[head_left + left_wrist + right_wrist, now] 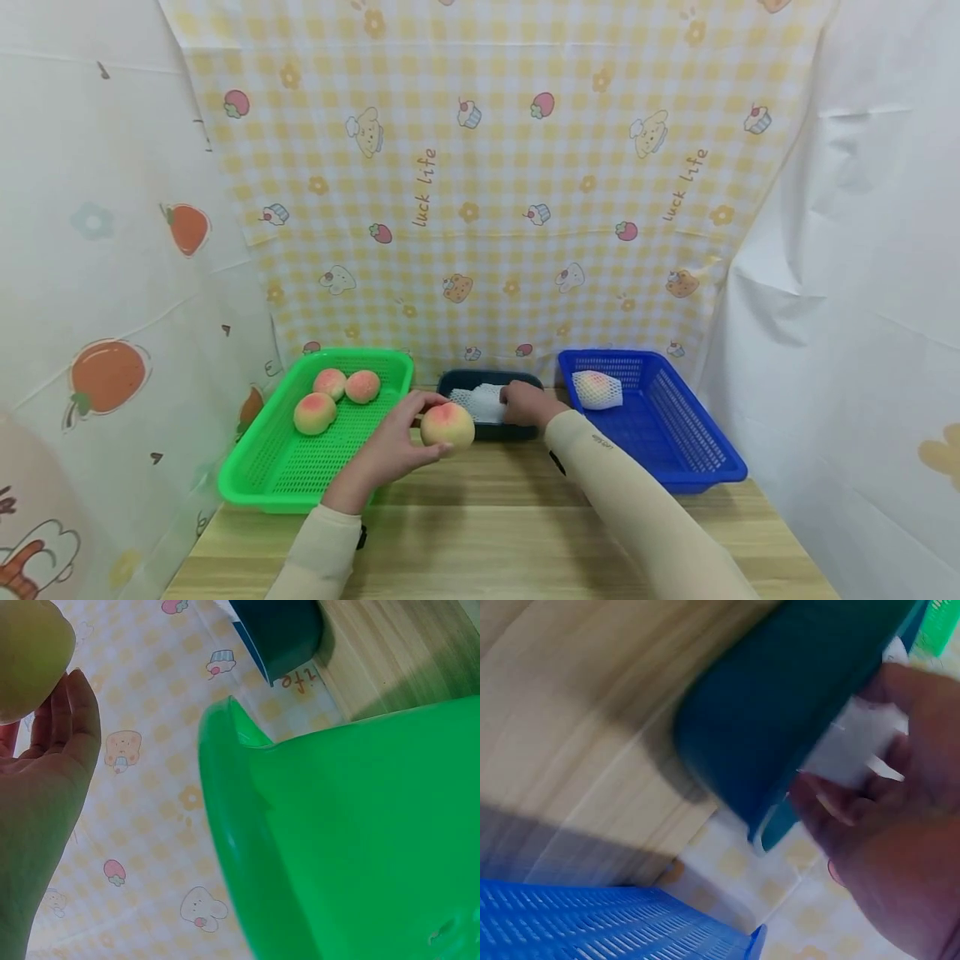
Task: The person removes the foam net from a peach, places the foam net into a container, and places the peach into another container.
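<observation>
A yellow peach with a pink top (pixel 447 426) is held up by my left hand (pixel 390 446), thumb on the near side and fingers behind. In the left wrist view the pale underside of the peach (pixel 30 656) rests against the fingertips. My right hand (pixel 531 406) reaches into a dark teal bin (pixel 456 380) and grips the end of a white foam fruit net (pixel 486 403). In the right wrist view its fingers curl around the white net (pixel 851 742) at the bin's rim; motion blurs them.
On the left stands a green basket (pixel 315 467) with several peaches (pixel 315 413). A blue basket (pixel 675 425) on the right contains one peach in a white foam net (pixel 597 390). The wooden table (pixel 487 533) is bordered by a patterned cloth (pixel 480 250) behind.
</observation>
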The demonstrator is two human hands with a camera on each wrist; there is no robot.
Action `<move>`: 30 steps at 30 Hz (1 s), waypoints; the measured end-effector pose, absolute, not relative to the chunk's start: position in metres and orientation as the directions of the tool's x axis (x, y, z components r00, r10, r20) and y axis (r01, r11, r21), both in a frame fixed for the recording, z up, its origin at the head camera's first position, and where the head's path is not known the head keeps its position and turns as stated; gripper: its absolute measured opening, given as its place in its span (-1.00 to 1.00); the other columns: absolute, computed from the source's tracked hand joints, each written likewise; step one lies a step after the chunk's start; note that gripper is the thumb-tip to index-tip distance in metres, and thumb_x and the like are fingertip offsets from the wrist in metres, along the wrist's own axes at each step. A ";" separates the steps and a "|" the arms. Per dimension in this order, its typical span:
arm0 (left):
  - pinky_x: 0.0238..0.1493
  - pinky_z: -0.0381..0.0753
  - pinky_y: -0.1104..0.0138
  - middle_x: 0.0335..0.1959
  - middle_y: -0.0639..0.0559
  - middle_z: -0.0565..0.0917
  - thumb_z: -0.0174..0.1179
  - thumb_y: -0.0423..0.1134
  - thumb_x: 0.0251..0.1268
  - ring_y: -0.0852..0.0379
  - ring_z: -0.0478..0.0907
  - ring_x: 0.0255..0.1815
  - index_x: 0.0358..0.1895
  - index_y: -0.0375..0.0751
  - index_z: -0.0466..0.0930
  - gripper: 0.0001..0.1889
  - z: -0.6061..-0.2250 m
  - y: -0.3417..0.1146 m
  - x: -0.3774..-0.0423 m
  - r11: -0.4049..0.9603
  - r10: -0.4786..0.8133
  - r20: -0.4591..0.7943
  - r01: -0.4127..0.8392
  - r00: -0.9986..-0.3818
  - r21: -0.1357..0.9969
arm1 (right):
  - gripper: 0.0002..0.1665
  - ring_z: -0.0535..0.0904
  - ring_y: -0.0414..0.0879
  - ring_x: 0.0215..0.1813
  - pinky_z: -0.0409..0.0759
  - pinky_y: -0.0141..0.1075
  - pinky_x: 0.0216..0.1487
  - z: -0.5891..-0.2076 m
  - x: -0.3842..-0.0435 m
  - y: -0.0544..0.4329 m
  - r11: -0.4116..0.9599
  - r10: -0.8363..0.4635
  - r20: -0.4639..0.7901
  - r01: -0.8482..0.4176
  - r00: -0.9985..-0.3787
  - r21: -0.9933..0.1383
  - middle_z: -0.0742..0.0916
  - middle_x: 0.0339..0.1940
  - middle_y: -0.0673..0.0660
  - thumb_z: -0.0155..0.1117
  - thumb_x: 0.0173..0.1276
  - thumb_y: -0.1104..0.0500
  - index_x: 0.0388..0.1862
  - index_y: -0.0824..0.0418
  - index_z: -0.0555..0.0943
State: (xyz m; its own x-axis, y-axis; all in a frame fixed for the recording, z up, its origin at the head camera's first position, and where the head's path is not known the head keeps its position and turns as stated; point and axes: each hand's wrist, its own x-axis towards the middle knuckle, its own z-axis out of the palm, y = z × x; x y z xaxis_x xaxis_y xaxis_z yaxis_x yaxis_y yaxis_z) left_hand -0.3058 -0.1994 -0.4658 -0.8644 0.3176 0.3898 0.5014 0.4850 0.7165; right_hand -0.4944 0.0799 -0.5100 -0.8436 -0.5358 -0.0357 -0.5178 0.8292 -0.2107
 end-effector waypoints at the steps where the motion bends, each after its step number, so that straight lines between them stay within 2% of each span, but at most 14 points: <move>1: 0.30 0.67 0.00 0.30 0.15 0.59 0.64 -0.03 0.31 0.11 0.59 0.23 0.40 0.09 0.56 -0.35 -0.466 -0.199 -0.306 0.488 0.317 0.389 0.501 -0.865 0.715 | -0.78 0.65 -0.07 -0.13 0.71 -0.09 0.04 -0.516 -0.503 0.082 0.827 -0.537 -0.049 -0.514 -0.842 -0.226 0.78 -0.11 0.07 0.35 0.59 0.09 0.01 0.18 0.79; 2: 0.31 0.67 0.00 0.30 0.15 0.59 0.64 -0.02 0.31 0.11 0.59 0.23 0.40 0.09 0.56 -0.35 -0.466 -0.199 -0.305 0.491 0.317 0.389 0.501 -0.865 0.712 | -0.71 0.65 -0.06 -0.14 0.70 -0.09 0.03 -0.515 -0.502 0.082 0.830 -0.535 -0.054 -0.513 -0.843 -0.221 0.79 -0.11 0.08 0.31 0.61 0.01 0.01 0.18 0.79; 5: 0.32 0.66 -0.02 0.30 0.16 0.59 0.65 -0.01 0.30 0.11 0.59 0.24 0.40 0.09 0.56 -0.35 -0.466 -0.199 -0.304 0.498 0.311 0.388 0.496 -0.868 0.711 | -0.48 0.64 -0.08 -0.25 0.68 -0.07 -0.06 -0.539 -0.530 0.086 0.825 -0.543 -0.054 -0.520 -0.838 -0.218 0.76 -0.29 0.02 0.14 0.71 -0.26 -0.22 0.09 0.77; 6: 0.32 0.66 -0.03 0.30 0.16 0.59 0.65 0.00 0.30 0.10 0.59 0.24 0.40 0.09 0.56 -0.34 -0.466 -0.200 -0.304 0.500 0.309 0.387 0.494 -0.869 0.711 | -0.42 0.62 -0.10 -0.30 0.65 -0.09 -0.10 -0.546 -0.537 0.086 0.826 -0.543 -0.042 -0.524 -0.839 -0.208 0.73 -0.36 -0.01 0.07 0.74 -0.29 -0.31 0.04 0.74; 7: 0.32 0.66 -0.03 0.30 0.16 0.59 0.65 0.00 0.30 0.11 0.59 0.25 0.40 0.09 0.56 -0.34 -0.466 -0.200 -0.304 0.504 0.306 0.387 0.493 -0.870 0.709 | -0.42 0.60 -0.10 -0.35 0.63 -0.08 -0.13 -0.538 -0.529 0.082 0.835 -0.528 -0.053 -0.507 -0.848 -0.213 0.68 -0.44 -0.01 0.07 0.77 -0.25 -0.40 0.04 0.69; 9: 0.31 0.66 -0.03 0.30 0.16 0.59 0.65 0.00 0.29 0.11 0.59 0.25 0.40 0.09 0.56 -0.34 -0.467 -0.200 -0.304 0.505 0.302 0.386 0.490 -0.872 0.710 | -0.43 0.56 -0.12 -0.41 0.61 -0.11 -0.19 -0.546 -0.538 0.080 0.831 -0.526 -0.054 -0.499 -0.849 -0.246 0.62 -0.52 -0.04 0.13 0.77 -0.20 -0.49 0.00 0.63; 11: 0.31 0.66 -0.02 0.30 0.16 0.59 0.65 -0.01 0.29 0.11 0.59 0.25 0.41 0.10 0.56 -0.34 -0.467 -0.200 -0.304 0.504 0.301 0.385 0.488 -0.872 0.712 | -0.55 0.60 -0.11 -0.37 0.65 -0.12 -0.18 -0.539 -0.525 0.078 0.831 -0.521 -0.026 -0.500 -0.853 -0.244 0.67 -0.47 -0.03 0.26 0.72 -0.10 -0.43 0.03 0.68; 14: 0.32 0.65 -0.01 0.31 0.17 0.59 0.65 -0.01 0.29 0.12 0.58 0.25 0.41 0.10 0.56 -0.33 -0.467 -0.200 -0.304 0.506 0.297 0.383 0.484 -0.875 0.714 | -0.74 0.61 -0.08 -0.29 0.67 -0.12 -0.17 -0.544 -0.525 0.076 0.836 -0.506 -0.023 -0.484 -0.862 -0.259 0.72 -0.35 0.00 0.48 0.56 -0.03 -0.30 0.08 0.73; 18: 0.32 0.65 -0.02 0.31 0.16 0.59 0.65 -0.01 0.29 0.11 0.58 0.25 0.41 0.10 0.56 -0.33 -0.467 -0.201 -0.304 0.506 0.295 0.384 0.484 -0.875 0.714 | -0.71 0.62 -0.06 -0.20 0.68 -0.11 -0.08 -0.562 -0.542 0.076 0.851 -0.484 -0.033 -0.462 -0.874 -0.249 0.76 -0.22 0.04 0.64 0.41 -0.02 -0.16 0.11 0.73; 22: 0.31 0.65 -0.03 0.32 0.16 0.59 0.65 -0.01 0.30 0.10 0.58 0.25 0.42 0.09 0.56 -0.33 -0.466 -0.202 -0.303 0.504 0.293 0.386 0.484 -0.875 0.715 | -0.64 0.64 -0.05 -0.13 0.70 -0.10 0.01 -0.555 -0.537 0.073 0.850 -0.489 -0.016 -0.472 -0.872 -0.234 0.78 -0.13 0.08 0.69 0.35 0.03 -0.05 0.14 0.72; 27: 0.32 0.65 -0.03 0.34 0.15 0.58 0.64 -0.01 0.31 0.11 0.59 0.25 0.43 0.09 0.55 -0.33 -0.467 -0.204 -0.305 0.500 0.295 0.376 0.477 -0.879 0.723 | -0.67 0.61 0.00 -0.13 0.69 -0.05 0.03 -0.525 -0.504 0.067 0.863 -0.452 -0.050 -0.422 -0.891 -0.277 0.75 -0.13 0.11 0.68 0.38 0.16 -0.02 0.17 0.69; 30: 0.33 0.64 -0.05 0.34 0.15 0.58 0.65 -0.01 0.30 0.10 0.59 0.25 0.43 0.10 0.55 -0.32 -0.468 -0.205 -0.306 0.498 0.292 0.364 0.465 -0.885 0.732 | -0.69 0.60 -0.01 -0.10 0.67 -0.05 0.09 -0.516 -0.492 0.066 0.870 -0.428 -0.073 -0.389 -0.901 -0.302 0.74 -0.12 0.08 0.65 0.42 0.16 0.00 0.14 0.69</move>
State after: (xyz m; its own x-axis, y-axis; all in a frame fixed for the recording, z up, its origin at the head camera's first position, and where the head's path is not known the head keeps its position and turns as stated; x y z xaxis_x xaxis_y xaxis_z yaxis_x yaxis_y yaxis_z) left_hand -0.3057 -0.2047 -0.4678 -0.8847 0.2917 0.3638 0.4651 0.4975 0.7322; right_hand -0.4918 0.0656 -0.5165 -0.9007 -0.4282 -0.0728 -0.3892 0.8701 -0.3023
